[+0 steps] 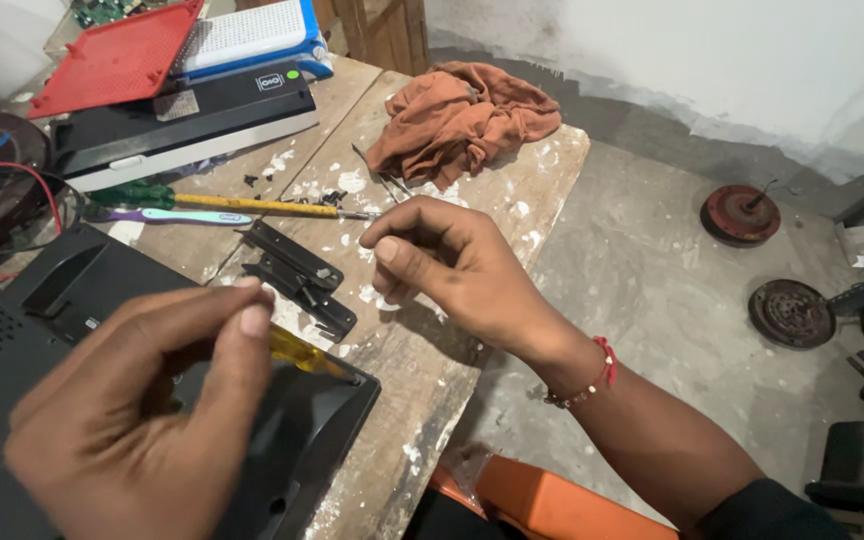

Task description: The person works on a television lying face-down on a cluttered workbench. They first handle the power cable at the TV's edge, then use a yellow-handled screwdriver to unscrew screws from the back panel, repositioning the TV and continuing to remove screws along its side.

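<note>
My left hand (142, 410) is closed around a yellow-handled screwdriver (302, 352), its handle poking out over a black plastic device casing (312, 430) at the bench's near edge. My right hand (447, 265) hovers above the wooden bench (432, 360) with thumb and forefinger pinched together; whether something tiny sits between them cannot be made out. Black metal brackets (297, 275) lie on the bench between the two hands.
A long green-and-yellow screwdriver (232, 203) and a purple toothbrush (167, 216) lie further back. An orange rag (457, 115), a black-and-white device (182, 125), a red tray (117, 60) and red wires (12, 175) crowd the bench. Rusty round motor parts (740, 213) rest on the concrete floor.
</note>
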Available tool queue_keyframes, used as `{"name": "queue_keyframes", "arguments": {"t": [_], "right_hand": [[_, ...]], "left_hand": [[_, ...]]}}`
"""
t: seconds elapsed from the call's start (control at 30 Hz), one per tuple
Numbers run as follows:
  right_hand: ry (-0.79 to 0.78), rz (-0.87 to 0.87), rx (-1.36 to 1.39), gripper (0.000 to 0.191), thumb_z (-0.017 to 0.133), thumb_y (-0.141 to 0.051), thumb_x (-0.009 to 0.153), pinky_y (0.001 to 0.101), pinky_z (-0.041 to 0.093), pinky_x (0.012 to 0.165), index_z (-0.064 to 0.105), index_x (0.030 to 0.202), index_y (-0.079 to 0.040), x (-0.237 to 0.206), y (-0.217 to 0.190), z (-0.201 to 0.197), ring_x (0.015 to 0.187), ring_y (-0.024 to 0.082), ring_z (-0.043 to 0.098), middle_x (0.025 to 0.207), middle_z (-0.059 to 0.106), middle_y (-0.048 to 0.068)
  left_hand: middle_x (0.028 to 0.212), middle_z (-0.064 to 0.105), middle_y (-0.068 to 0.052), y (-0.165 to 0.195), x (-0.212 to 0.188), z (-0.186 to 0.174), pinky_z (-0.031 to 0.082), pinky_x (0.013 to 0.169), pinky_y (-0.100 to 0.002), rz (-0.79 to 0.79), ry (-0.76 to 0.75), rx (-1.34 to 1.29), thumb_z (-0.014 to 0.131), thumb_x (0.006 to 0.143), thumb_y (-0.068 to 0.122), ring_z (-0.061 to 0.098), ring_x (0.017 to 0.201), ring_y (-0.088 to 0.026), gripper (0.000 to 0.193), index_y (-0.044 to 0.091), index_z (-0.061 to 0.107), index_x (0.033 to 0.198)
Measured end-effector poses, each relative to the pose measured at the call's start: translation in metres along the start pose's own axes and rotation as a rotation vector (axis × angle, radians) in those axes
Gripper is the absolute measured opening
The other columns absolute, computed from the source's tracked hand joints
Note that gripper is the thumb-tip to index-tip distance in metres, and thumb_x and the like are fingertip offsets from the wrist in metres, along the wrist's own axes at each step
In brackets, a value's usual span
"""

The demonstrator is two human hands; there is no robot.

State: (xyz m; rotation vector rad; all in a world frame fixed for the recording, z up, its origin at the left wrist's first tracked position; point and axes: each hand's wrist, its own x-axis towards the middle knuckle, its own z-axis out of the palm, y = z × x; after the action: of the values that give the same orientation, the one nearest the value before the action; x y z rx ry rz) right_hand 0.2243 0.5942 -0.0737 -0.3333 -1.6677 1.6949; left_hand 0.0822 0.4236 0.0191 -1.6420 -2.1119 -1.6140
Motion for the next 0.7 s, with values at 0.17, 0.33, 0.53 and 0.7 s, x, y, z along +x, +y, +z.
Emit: {"name": "queue_keyframes", "arguments": {"t": [0.17, 0.33, 0.53, 0.7], "right_hand": [[-0.028, -0.022, -0.054, 0.029, 0.065, -0.025, 0.105, 0.0270, 0.060, 0.078, 0.066, 0.118, 0.000, -0.002, 0.000, 0.001, 0.084, 0.008, 0.067, 0.091, 0.069, 0.002], [-0.052, -0.047, -0.056, 0.029, 0.065, -0.025, 0.106, 0.0268, 0.059, 0.080, 0.066, 0.119, 0.000, -0.003, 0.001, 0.001, 0.085, 0.008, 0.066, 0.092, 0.068, 0.002], [-0.046, -0.036, -0.079, 0.028, 0.064, -0.024, 0.105, 0.0272, 0.059, 0.079, 0.066, 0.119, 0.000, -0.002, 0.001, 0.003, 0.084, 0.008, 0.066, 0.091, 0.068, 0.002], [-0.038, -0.039, -0.074, 0.025, 0.064, -0.023, 0.106, 0.0275, 0.059, 0.078, 0.065, 0.117, 0.000, -0.002, -0.001, 0.006, 0.083, 0.008, 0.065, 0.091, 0.068, 0.002]], "left_hand": [[0.090, 0.070, -0.011, -0.006, 0.000, 0.001, 0.039, 0.057, -0.023, -0.024, 0.020, 0.097, 0.088, 0.082, 0.005, 0.055, 0.069, -0.011, 0.031, 0.000, 0.078, 0.111], [0.091, 0.070, -0.008, -0.005, 0.002, -0.002, 0.045, 0.060, -0.020, -0.029, -0.041, 0.005, 0.081, 0.087, 0.004, 0.060, 0.074, -0.006, 0.024, 0.000, 0.075, 0.111], [0.103, 0.074, -0.009, -0.004, 0.000, -0.001, 0.059, 0.078, -0.021, -0.030, -0.121, -0.141, 0.072, 0.091, 0.003, 0.071, 0.093, -0.008, 0.025, -0.001, 0.069, 0.115], [0.108, 0.077, -0.008, -0.017, -0.001, -0.003, 0.056, 0.077, -0.021, -0.035, -0.133, -0.198, 0.068, 0.098, 0.001, 0.070, 0.092, -0.009, 0.022, -0.001, 0.070, 0.120]]}}
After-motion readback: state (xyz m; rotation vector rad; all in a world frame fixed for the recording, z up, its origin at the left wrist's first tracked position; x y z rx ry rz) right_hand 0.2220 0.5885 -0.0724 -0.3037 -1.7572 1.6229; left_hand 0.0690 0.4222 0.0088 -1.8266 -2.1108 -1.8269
